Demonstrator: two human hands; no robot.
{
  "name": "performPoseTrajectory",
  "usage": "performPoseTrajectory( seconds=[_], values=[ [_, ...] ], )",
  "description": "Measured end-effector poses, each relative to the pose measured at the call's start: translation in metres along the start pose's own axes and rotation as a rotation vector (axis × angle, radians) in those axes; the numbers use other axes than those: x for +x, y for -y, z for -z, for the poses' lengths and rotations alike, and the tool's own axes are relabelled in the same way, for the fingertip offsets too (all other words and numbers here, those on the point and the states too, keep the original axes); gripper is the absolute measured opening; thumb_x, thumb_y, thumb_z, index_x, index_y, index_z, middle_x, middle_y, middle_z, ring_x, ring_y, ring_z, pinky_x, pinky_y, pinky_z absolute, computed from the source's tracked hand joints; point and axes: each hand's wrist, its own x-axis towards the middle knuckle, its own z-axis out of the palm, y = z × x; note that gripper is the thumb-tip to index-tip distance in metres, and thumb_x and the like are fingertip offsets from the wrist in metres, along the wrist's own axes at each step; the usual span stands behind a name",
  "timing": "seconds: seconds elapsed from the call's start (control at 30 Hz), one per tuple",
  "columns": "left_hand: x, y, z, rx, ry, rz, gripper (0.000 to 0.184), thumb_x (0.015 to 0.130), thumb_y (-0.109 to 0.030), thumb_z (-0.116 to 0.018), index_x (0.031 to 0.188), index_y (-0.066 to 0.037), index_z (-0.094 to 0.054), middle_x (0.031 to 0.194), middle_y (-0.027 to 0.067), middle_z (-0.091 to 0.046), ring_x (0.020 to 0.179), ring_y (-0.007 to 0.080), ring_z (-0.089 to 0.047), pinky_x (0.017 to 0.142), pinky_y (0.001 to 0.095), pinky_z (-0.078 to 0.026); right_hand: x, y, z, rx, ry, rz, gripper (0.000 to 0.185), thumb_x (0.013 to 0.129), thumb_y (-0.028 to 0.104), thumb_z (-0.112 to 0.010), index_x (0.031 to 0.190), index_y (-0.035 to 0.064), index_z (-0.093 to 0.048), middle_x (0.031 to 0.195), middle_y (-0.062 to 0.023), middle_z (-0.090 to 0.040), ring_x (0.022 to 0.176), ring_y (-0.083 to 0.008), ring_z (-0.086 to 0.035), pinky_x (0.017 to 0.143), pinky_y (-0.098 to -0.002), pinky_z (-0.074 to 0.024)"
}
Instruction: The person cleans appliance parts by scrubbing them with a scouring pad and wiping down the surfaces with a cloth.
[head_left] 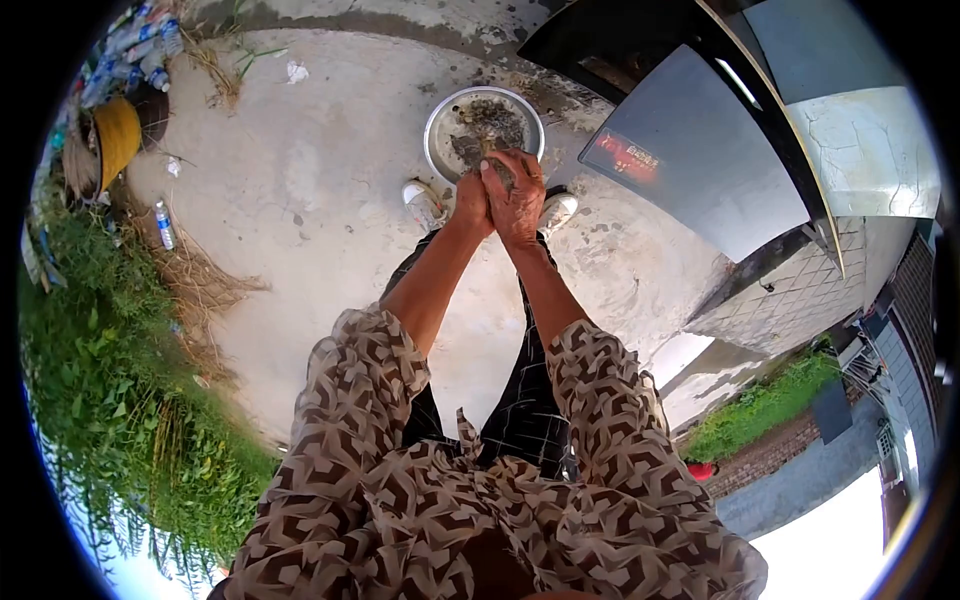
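Observation:
A round metal basin (pixel 434 165) rests on the concrete ground by the person's feet. Loose, dark, dry plant-like bits (pixel 488 118) lie in it. My left hand (pixel 474 203) and my right hand (pixel 517 195) are pressed together over the basin's near rim. The right fingers curl over toward the left hand, and both hands are closed. Whatever lies between the palms is hidden, though some brownish material shows just past the fingertips.
Light shoes (pixel 424 203) stand just behind the basin. A large grey panel with a red label (pixel 700 150) stands at the right. Plastic bottles (pixel 140 45) are piled at the upper left, and one bottle (pixel 165 225) lies near green plants (pixel 130 380).

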Motion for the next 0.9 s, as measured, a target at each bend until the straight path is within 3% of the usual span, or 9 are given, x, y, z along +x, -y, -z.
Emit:
performPoseTrajectory(
  seconds=[0.1, 0.27, 0.47, 0.53, 0.6, 0.73, 0.77, 0.8, 0.9],
  values=[
    [-0.031, -0.007, -0.050, 0.246, -0.140, -0.075, 0.033, 0.101, -0.028, -0.042, 0.122, -0.006, -0.054, 0.114, 0.0110, -0.060, 0.098, 0.0238, -0.061, 0.083, 0.0364, -0.052, 0.003, 0.007, 0.010, 0.128, -0.136, -0.103, 0.021, 0.080, 0.015, -0.072, 0.098, 0.0028, -0.070, 0.102, -0.0145, -0.064, 0.094, -0.0331, -0.062, 0.085, -0.0369, -0.0485],
    [-0.064, 0.005, -0.154, 0.647, -0.195, -0.215, 0.035, 0.100, -0.033, -0.051, 0.120, -0.004, -0.055, 0.110, 0.0071, -0.060, 0.096, 0.0175, -0.060, 0.083, 0.0312, -0.050, 0.030, 0.033, 0.094, 0.784, -0.122, -0.333, 0.019, 0.088, 0.013, -0.068, 0.101, -0.0011, -0.070, 0.107, -0.0102, -0.066, 0.096, -0.0184, -0.061, 0.090, -0.0286, -0.0451],
    [-0.106, 0.036, -0.327, 0.936, 0.475, -0.334, 0.053, 0.092, -0.010, -0.065, 0.139, -0.004, -0.041, 0.126, 0.0062, -0.054, 0.114, 0.0139, -0.054, 0.096, 0.0287, -0.046, 0.105, 0.095, 0.278, 1.212, -0.161, -0.223, 0.021, 0.092, 0.012, -0.062, 0.107, -0.0016, -0.069, 0.109, -0.0096, -0.067, 0.100, -0.0160, -0.061, 0.092, -0.0302, -0.0491],
    [-0.083, 0.046, -0.362, 1.305, 0.470, -0.690, 0.061, 0.088, -0.006, -0.069, 0.141, -0.006, -0.039, 0.130, 0.0101, -0.051, 0.114, 0.0167, -0.054, 0.096, 0.0300, -0.047, 0.134, 0.105, 0.320, 1.226, -0.139, -0.226, 0.025, 0.093, 0.016, -0.062, 0.111, 0.0003, -0.067, 0.110, -0.0077, -0.067, 0.094, -0.0151, -0.064, 0.085, -0.0271, -0.0522],
    [-0.076, 0.047, -0.399, 1.597, 0.451, -1.049, 0.065, 0.086, -0.006, -0.070, 0.143, -0.008, -0.037, 0.131, 0.0132, -0.051, 0.112, 0.0195, -0.056, 0.094, 0.0310, -0.049, 0.164, 0.098, 0.346, 1.152, -0.080, -0.338, 0.030, 0.090, 0.021, -0.066, 0.112, 0.0008, -0.067, 0.107, -0.0116, -0.067, 0.093, -0.0181, -0.065, 0.085, -0.0295, -0.0525],
    [-0.056, 0.027, -0.422, 2.283, 0.156, -0.993, 0.036, 0.084, -0.017, -0.071, 0.118, -0.006, -0.066, 0.120, 0.0119, -0.061, 0.101, 0.0305, -0.060, 0.084, 0.0383, -0.050, 0.216, 0.057, 0.343, 0.018, -0.205, 0.153, 0.043, 0.084, 0.030, -0.072, 0.119, 0.0055, -0.065, 0.117, -0.0197, -0.061, 0.107, -0.0293, -0.060, 0.091, -0.0402, -0.0506],
    [-0.042, 0.021, -0.419, 2.285, 0.229, -1.160, 0.021, 0.083, -0.018, -0.069, 0.100, -0.007, -0.074, 0.111, 0.0077, -0.067, 0.100, 0.0306, -0.061, 0.083, 0.0400, -0.050, 0.221, 0.051, 0.333, -0.217, -0.208, 0.296, 0.046, 0.083, 0.032, -0.073, 0.120, 0.0072, -0.064, 0.120, -0.0207, -0.058, 0.111, -0.0321, -0.058, 0.092, -0.0430, -0.0497],
    [-0.033, 0.012, -0.414, 2.323, 0.256, -1.188, 0.020, 0.083, -0.017, -0.068, 0.100, -0.007, -0.073, 0.110, 0.0071, -0.068, 0.100, 0.0304, -0.061, 0.083, 0.0402, -0.050, 0.228, 0.046, 0.324, -0.455, -0.208, 0.442, 0.049, 0.081, 0.035, -0.074, 0.121, 0.0088, -0.064, 0.123, -0.0216, -0.056, 0.115, -0.0350, -0.056, 0.094, -0.0458, -0.0487],
    [-0.021, -0.025, -0.402, 2.258, 0.296, -1.360, 0.017, 0.082, -0.006, -0.064, 0.098, -0.006, -0.073, 0.109, 0.0072, -0.069, 0.100, 0.0295, -0.063, 0.087, 0.0399, -0.050, 0.225, 0.082, 0.316, -0.528, 0.078, 0.307, 0.057, 0.079, 0.037, -0.076, 0.127, 0.0124, -0.059, 0.135, -0.0167, -0.049, 0.124, -0.0379, -0.048, 0.101, -0.0461, -0.0430]
  ],
)
